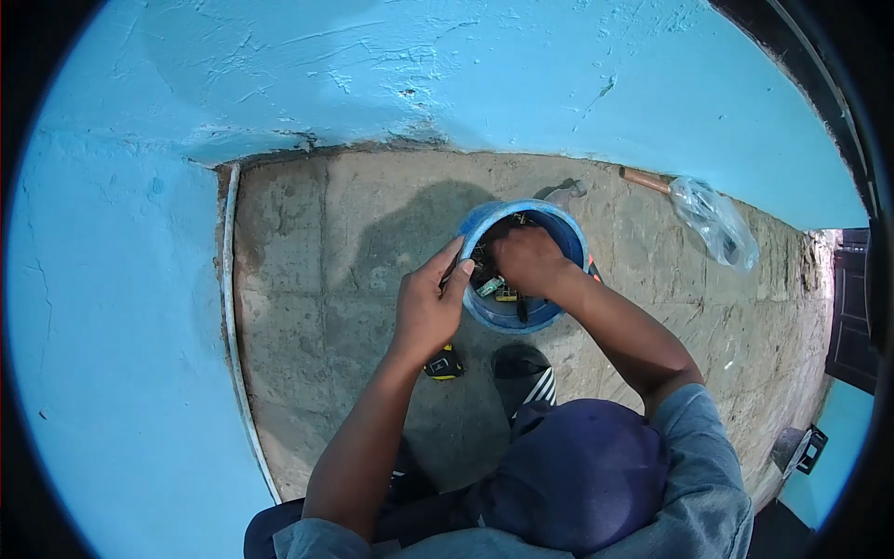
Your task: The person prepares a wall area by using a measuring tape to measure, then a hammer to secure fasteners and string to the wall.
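A round blue bucket (523, 324) stands on the floor in front of me, with small dark, yellow and greenish items (491, 287) inside it. My left hand (432, 296) grips the bucket's left rim, thumb and fingers closed on it. Down inside the bucket is my right hand (529, 259); its fingers are hidden among the contents, so what they hold, if anything, cannot be made out.
A black and yellow tape measure (444, 363) lies on the floor beside a striped sandal (523, 377). By the back wall are a wooden handle (644, 179) and a clear plastic bag (715, 224). A pale pipe (230, 279) runs along the left wall; a dark door (852, 317) is at right.
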Demonstrator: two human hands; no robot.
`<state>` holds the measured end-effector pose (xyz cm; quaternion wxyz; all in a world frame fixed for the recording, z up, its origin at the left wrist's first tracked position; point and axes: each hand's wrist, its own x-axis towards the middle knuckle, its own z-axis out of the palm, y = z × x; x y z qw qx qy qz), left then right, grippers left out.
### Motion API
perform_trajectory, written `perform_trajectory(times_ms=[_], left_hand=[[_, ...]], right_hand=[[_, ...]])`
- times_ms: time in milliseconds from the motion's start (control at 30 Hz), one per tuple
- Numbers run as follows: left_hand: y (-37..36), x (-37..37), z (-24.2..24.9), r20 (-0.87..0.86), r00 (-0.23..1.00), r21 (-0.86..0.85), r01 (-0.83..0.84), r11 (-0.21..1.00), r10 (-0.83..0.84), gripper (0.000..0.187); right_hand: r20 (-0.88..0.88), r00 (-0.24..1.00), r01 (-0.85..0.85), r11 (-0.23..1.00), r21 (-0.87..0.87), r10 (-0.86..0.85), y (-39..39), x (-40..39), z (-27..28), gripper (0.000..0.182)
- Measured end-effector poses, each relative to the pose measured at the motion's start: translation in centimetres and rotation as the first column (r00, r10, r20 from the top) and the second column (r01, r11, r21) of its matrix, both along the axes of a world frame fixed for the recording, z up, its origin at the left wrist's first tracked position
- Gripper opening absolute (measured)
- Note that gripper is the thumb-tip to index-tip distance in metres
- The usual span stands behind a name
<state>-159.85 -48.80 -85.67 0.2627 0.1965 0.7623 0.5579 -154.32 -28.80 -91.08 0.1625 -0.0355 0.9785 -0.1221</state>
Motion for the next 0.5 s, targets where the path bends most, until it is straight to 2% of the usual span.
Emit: perform_trajectory(times_ms=[133,200,300,333,400,500], left_hand=[[0.0,0.1,-0.2,-0.036,0.999,-0.043,-0.013,0.999,0.011,0.04],[0.0,0.0,-0.4,-0.051,0.998,0.015,-0.024,1.0,0.025,0.039],[0.0,-0.4,-0.7,-0.029,0.998,0.052,-0.059,0.997,0.06,0.039],[-0.1,-0.6,-0.8,-0.015,0.997,0.055,-0.075,0.996,0.076,0.039],[-0.2,-1.5,-1.0,0.017,0.997,0.03,-0.072,0.997,0.072,0.038],[-0.3,-3.1,-2.4,0.024,0.993,-0.024,-0.118,0.993,0.119,0.039]], right_hand=[[0.067,0.997,0.052,0.993,-0.11,-0.045,0.6,0.1,1.3,0.016],[0.058,0.997,0.07,0.98,-0.188,-0.06,1.0,0.9,0.8,0.019],[-0.063,0.992,0.094,0.965,-0.247,-0.113,1.1,1.5,2.7,0.022],[-0.157,0.978,0.093,0.959,-0.267,-0.138,1.0,1.9,3.6,0.02],[-0.346,0.92,0.077,0.949,-0.305,-0.186,0.9,2.5,5.4,0.017],[-0.494,0.801,0.111,0.895,-0.431,-0.338,0.3,3.0,6.9,0.02]])
